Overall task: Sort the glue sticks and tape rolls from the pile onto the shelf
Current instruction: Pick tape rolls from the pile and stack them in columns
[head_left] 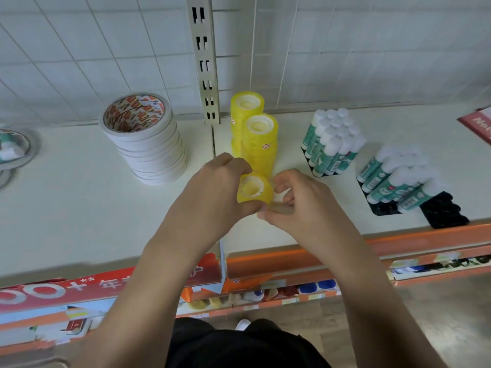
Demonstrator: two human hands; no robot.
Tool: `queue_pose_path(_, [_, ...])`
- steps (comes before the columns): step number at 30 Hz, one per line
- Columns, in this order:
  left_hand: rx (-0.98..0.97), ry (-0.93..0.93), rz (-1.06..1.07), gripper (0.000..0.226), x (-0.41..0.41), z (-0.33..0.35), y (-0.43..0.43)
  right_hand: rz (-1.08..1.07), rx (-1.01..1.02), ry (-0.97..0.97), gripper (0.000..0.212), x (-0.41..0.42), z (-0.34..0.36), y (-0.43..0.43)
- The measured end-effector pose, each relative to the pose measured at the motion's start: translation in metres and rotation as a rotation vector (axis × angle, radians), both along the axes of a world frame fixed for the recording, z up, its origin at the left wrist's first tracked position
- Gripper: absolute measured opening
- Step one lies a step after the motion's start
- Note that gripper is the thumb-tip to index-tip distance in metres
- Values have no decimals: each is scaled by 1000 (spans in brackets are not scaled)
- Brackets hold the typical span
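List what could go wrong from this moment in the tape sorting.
1. The left hand grips the yellow tape roll directly in front of the tall yellow stacks; a nudge could topple them.
2. The right hand pinches a pale item close beside that roll, so either might slip and roll toward the shelf front.

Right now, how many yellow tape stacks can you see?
3. The back stack stands by the shelf post, the front stack right before it, and the left hand grips the short stack. More may be hidden behind.
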State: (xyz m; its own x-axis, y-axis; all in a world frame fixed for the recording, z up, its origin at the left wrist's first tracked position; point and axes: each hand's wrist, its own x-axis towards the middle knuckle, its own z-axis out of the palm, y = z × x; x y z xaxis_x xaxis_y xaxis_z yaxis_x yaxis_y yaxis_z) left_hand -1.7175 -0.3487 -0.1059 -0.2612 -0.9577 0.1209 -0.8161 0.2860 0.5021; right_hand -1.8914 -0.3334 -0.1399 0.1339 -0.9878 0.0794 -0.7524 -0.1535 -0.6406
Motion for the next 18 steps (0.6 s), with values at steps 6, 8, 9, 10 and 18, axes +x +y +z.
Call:
queue_pose_path(6, [51,36,2,73,-1,-8,-3,40,0,37,45,-2,-1,-4])
queue_pose_path(8, [73,46,3,81,8,-8,-4,57,2,24,41,-1,0,-5])
queue_pose_path(9, [83,40,11,80,13,-8,-5,62,9,20,38,-1,1,-5])
queue_pose_path(10, [102,25,16,75,17,-9,-6,67,20,23,36,-1,1,-6])
queue_pose_path(18, [183,-69,-31,31,17,-15,-12,96,62,37,25,-1,7,-13])
